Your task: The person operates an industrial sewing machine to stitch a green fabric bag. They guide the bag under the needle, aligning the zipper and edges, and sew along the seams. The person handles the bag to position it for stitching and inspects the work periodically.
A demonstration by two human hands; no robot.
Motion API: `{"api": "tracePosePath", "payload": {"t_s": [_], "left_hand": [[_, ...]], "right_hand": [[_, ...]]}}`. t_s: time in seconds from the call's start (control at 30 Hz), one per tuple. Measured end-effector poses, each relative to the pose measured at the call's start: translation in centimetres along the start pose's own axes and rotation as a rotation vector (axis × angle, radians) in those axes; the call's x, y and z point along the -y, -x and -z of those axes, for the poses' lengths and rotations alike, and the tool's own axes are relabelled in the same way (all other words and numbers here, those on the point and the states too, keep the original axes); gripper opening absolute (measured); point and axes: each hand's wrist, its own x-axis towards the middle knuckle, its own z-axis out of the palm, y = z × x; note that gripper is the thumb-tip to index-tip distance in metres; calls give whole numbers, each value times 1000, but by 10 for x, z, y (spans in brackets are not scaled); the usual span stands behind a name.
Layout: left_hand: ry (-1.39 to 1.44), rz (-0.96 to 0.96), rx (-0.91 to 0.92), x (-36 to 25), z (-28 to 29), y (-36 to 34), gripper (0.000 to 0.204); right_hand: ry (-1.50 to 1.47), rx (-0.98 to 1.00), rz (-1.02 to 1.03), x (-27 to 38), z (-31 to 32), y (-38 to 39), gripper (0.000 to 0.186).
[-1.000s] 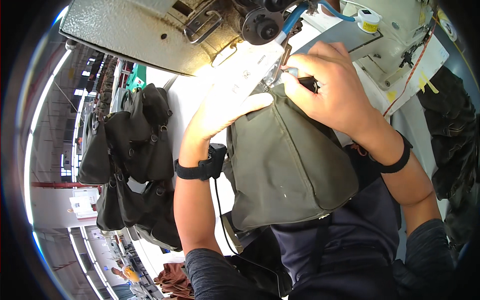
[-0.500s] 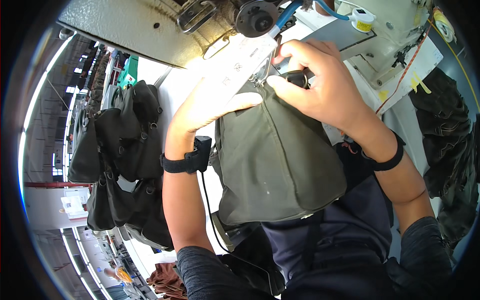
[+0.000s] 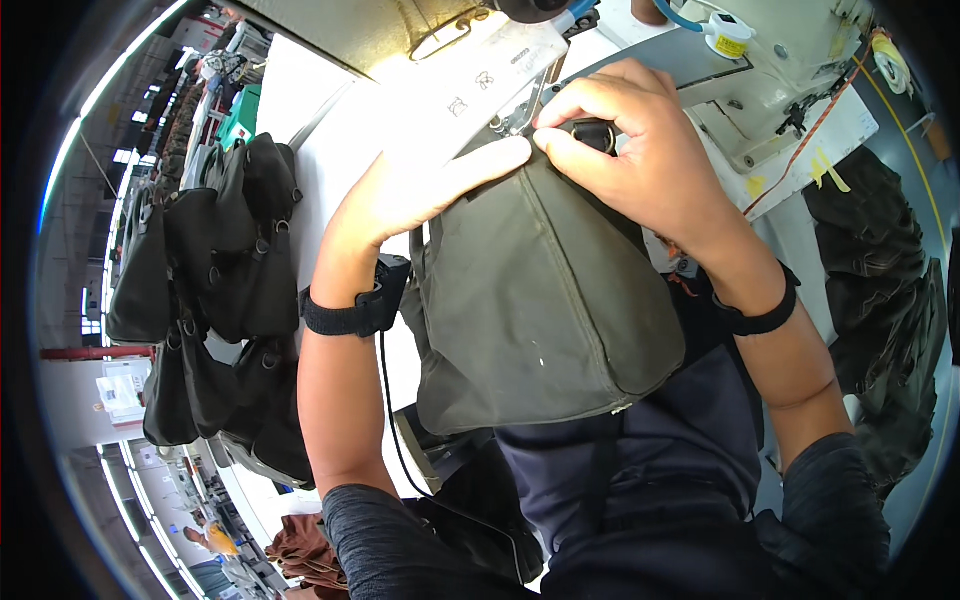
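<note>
- Workshop stuff is filling the left edge: strip lights (image 3: 110, 80), a green box (image 3: 240, 115), and a person in yellow (image 3: 218, 540) way off in the distance.
- White desk (image 3: 325, 150) is running under everything, with a big sewing machine (image 3: 350, 20) looming over the top.
- Dark olive bag (image 3: 545, 300) is sitting right in the middle, its narrow end pointing up under the machine's needle area and its wide end hanging toward the person's lap.
- Left hand (image 3: 415, 195) is resting on the bag's upper left side, thumb lying along the fabric; a white machine cover (image 3: 500, 85) is hiding the other fingers, so can't tell their grip.
- Right hand (image 3: 645, 145) is keeping thumb and forefinger narrow, tips almost meeting at the bag's top end; can't tell what's between them. Some black strap (image 3: 595, 135) is poking out by the palm.
- More dark bags (image 3: 215, 250) are piling up on the left, dark fabric (image 3: 880, 290) on the right.
</note>
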Motion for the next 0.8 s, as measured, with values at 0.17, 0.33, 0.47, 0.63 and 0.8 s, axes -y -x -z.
{"api": "tracePosePath", "payload": {"t_s": [0.17,0.33,0.47,0.63,0.8], "left_hand": [[-4,27,-23,-2,-1,-1,39],[-31,-16,-52,20,7,-1,29],[0,-73,-15,17,11,-4,25],[97,43,70,16,14,-3,22],[163,67,103,22,12,-4,25]], "right_hand": [[0,10,-28,-3,0,2,10],[-80,21,-96,0,-3,-3,9],[-149,25,-153,2,-1,-5,9],[-170,20,-167,3,-3,-8,9],[-176,57,-168,3,1,-9,10]]}}
